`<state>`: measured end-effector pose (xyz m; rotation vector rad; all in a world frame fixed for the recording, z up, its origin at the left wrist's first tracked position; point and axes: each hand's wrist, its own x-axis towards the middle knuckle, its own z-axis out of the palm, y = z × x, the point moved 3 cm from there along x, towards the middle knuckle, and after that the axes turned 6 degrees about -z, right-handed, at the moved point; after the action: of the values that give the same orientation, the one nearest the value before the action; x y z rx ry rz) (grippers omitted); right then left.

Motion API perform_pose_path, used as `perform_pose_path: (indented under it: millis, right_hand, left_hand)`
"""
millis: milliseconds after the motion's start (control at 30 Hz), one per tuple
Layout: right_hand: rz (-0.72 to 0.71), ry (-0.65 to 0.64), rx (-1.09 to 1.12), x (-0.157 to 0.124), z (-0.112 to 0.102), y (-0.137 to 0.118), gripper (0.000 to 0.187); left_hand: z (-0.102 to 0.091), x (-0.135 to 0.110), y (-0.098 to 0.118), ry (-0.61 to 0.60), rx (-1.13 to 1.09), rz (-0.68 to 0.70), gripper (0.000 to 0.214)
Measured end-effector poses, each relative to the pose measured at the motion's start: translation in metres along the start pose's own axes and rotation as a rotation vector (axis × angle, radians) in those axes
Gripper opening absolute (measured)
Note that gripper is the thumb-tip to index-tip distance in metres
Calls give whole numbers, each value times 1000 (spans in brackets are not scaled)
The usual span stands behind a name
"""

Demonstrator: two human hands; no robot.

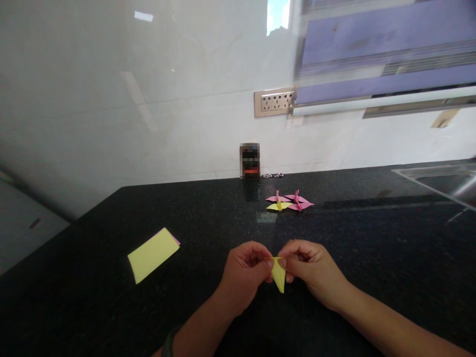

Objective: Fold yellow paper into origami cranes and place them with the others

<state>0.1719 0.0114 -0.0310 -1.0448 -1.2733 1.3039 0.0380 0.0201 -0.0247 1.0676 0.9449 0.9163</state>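
Between my two hands is a small piece of folded yellow paper [278,276], its narrow tip pointing down toward me. My left hand [247,270] pinches its upper left edge between thumb and fingers. On the other side, my right hand [311,265] grips the upper right edge in the same way. Beyond the hands, a yellow paper crane [279,206] stands on the dark countertop [208,218] beside several pink paper cranes [300,205]. The folded paper's top corners are hidden by my fingertips.
A stack of yellow paper sheets [153,255], with a pink edge showing beneath, lies to the left. A phone-like dark object [250,161] leans on the wall beside a beaded strap [273,175]. A sink edge [435,191] is at right, below a wall socket [274,101].
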Motion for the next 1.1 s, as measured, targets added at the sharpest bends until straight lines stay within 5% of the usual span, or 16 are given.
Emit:
perform_pose_path:
  millis: [200, 367, 500, 700, 1100]
  right_hand:
    - [-65, -61, 85, 1, -2, 2, 3]
    - [-313, -85, -123, 1, -8, -8, 10]
    - [-444, -106, -280, -3, -8, -15, 14]
    - [-254, -84, -221, -2, -3, -9, 15]
    - [-235, -125, -248, -2, -1, -11, 14]
  left_hand:
    - [-1, 0, 0, -8, -28, -11, 6]
    - [0, 0, -2, -34, -6, -118, 19]
    - [-1, 0, 2, -48, 81, -57, 19]
    - [-3, 0, 3, 0, 116, 42, 13]
    - [-1, -1, 0, 53, 188, 85, 9]
